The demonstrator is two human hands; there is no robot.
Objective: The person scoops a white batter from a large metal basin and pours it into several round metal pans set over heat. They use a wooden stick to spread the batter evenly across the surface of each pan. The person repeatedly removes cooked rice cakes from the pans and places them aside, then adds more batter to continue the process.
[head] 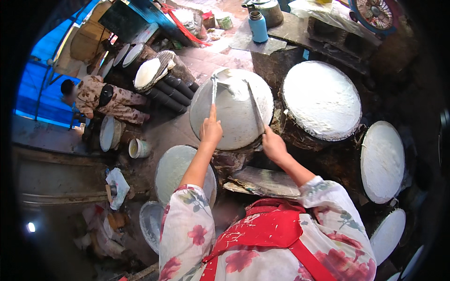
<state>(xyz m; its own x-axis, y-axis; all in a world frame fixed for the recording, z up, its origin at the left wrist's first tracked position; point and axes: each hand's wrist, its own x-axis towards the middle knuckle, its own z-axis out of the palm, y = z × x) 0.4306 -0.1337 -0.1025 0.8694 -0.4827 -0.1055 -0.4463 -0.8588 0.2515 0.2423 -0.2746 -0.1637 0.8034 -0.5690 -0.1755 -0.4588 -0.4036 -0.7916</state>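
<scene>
Before me is a round grey griddle (232,123), mostly bare on the near side, with a crumpled white sheet of batter (237,86) gathered at its far edge. My left hand (211,131) grips the handle of a scraper (214,91), whose batter-smeared end reaches the left part of the white sheet. In my right hand (274,144) is a long, flat blade (255,105). It slants over the griddle's right side, its tip by the white sheet. Right of this griddle, a second round griddle (321,100) is covered with a white layer.
More white-covered griddles stand at the right (383,161) and near left (175,168). A blue bottle (258,28) and a metal kettle (269,12) stand on the far ledge. At left, a person (105,96) bends near a bucket (139,148). Dark cylinders (167,93) lie beyond.
</scene>
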